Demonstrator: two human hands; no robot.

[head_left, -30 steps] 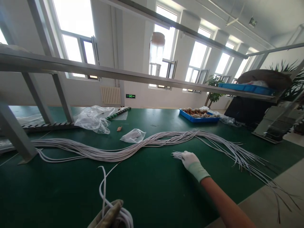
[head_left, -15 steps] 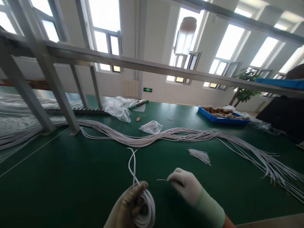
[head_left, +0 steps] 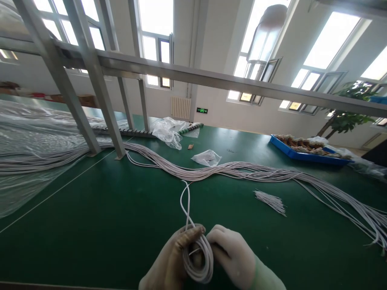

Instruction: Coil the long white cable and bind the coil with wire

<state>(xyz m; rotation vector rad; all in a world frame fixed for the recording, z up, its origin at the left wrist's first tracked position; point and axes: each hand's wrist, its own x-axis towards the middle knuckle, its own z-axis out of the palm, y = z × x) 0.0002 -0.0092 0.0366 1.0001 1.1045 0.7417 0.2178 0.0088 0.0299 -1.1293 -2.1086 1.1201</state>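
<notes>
My left hand [head_left: 178, 253], in a stained glove, is closed around a small coil of white cable [head_left: 208, 264] low in the middle. The cable's two loose ends cross and point away from me above the thumb. My right hand [head_left: 231, 251], in a white glove, is at the coil's right side with its fingertips pinched. A short thin white tie [head_left: 194, 252] shows inside the coil's loop; the right fingertips hide its other end. To the right, a small pile of similar ties [head_left: 270, 202] lies on the green table.
A long bundle of white cables [head_left: 196, 174] runs across the green table [head_left: 121, 225]. Behind it lie a small clear bag [head_left: 207, 158], crumpled plastic [head_left: 169, 131] and a blue tray [head_left: 308, 155]. Metal posts [head_left: 104, 96] carry a rail [head_left: 211, 79] above the table.
My right hand has moved left to the coil, and the tie now reaches into its loop. My left hand still holds the coil. The view has turned a little to the left.
</notes>
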